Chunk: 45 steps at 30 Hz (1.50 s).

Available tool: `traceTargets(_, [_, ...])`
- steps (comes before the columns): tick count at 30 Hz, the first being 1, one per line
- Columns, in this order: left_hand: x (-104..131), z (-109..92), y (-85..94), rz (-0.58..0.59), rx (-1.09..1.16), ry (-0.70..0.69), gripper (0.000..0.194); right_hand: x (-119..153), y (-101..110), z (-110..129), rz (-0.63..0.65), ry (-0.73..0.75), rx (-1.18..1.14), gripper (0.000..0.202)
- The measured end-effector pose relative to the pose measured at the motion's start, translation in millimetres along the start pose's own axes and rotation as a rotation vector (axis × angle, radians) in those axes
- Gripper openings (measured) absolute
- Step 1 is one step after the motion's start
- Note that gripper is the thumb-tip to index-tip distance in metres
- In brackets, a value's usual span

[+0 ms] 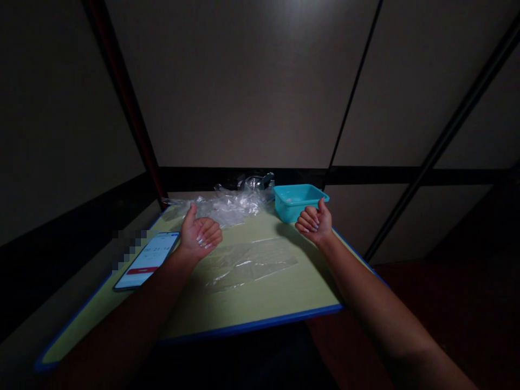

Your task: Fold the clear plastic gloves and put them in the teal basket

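Observation:
My left hand (201, 234) is raised above the table with its thumb up and its fingers curled into the palm; nothing shows in it. My right hand (315, 221) makes the same thumb-up fist in front of a turquoise plastic basin (290, 211), and I cannot tell whether it touches the rim. Between and below the hands, a flat clear plastic bag (254, 264) lies on the yellow tabletop. Behind my left hand is a heap of crumpled clear plastic bags (235, 203).
A phone (148, 260) with a lit timer screen lies at the table's left side, partly behind my left forearm. The yellow table (280, 303) has a blue edge. Panelled cabinet doors (244, 97) rise close behind it. A dark object (266, 179) sits behind the crumpled bags.

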<state>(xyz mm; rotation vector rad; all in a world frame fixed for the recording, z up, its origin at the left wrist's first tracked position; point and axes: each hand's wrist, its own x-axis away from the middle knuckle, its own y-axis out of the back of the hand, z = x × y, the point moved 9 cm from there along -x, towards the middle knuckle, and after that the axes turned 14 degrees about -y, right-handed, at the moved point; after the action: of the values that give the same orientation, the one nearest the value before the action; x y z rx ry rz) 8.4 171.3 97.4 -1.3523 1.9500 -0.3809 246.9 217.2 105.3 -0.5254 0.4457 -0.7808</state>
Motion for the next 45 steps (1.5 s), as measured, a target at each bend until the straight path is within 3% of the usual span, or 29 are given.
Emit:
traceTargets(7, [0.7,1.0,-3.9,0.041,0.009,0.016,0.074,2.4,-0.9,3.8,0.019,0.037,-0.049,0.069])
traceTargets(16, [0.9,2.0,-1.3,0.011,0.032,0.026,0.072,3.9,0.0,6.6,0.008,0.057,-0.101,0.066])
traceTargets(25, [2.0,3.9,-0.1,-0.050,0.069,0.054,0.071,6.2,7.8,10.6,-0.135,0.098,0.045,0.065])
traceTargets(39, [2.1,4.3,-0.1,-0.070,0.085,0.064,0.070,4.9,2.8,8.4,-0.008,0.080,-0.019,0.062])
traceTargets(45, [1.4,2.4,2.5,-0.073,0.071,0.043,0.069,4.9,11.5,4.4,-0.077,0.036,0.017,0.064])
